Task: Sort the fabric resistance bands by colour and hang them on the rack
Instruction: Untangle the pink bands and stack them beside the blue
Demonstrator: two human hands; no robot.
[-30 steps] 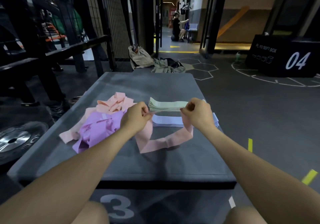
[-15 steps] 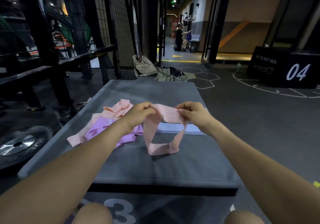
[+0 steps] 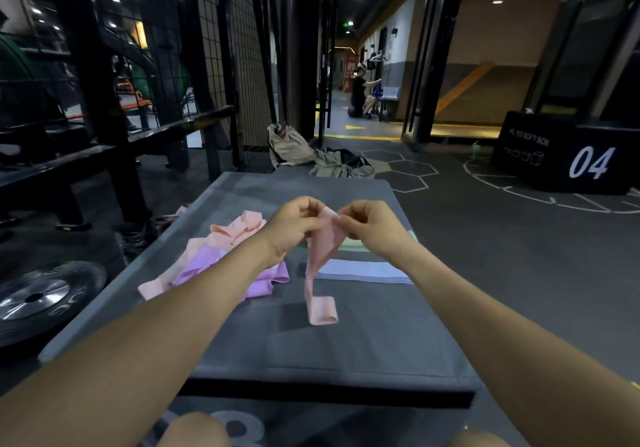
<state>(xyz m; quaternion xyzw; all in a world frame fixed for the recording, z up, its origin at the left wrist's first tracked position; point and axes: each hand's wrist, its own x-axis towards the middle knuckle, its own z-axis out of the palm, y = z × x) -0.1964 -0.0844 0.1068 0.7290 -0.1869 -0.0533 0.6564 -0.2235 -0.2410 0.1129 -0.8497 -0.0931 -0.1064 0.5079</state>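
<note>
A pink fabric band (image 3: 320, 266) hangs doubled from both hands above the grey soft box (image 3: 346, 349), its lower loop resting on the box top. My left hand (image 3: 294, 225) and my right hand (image 3: 370, 225) pinch its upper end, close together. On the left lies a loose heap of pink bands (image 3: 235, 228) over purple bands (image 3: 204, 268). A flat stack of pale lilac bands (image 3: 363, 270) lies under my right wrist, with a green stack (image 3: 353, 246) just showing behind it.
A weight plate (image 3: 38, 297) lies on the floor at the left, beside black steel rack bars (image 3: 104, 148). Bags and clothes (image 3: 322, 157) sit beyond the box. A black box marked 04 (image 3: 568, 155) stands at the right. People sit far down the corridor.
My hands have risen and come together, folding the pink band from a wide open loop into a narrow doubled strip. The camera has tilted upward.
</note>
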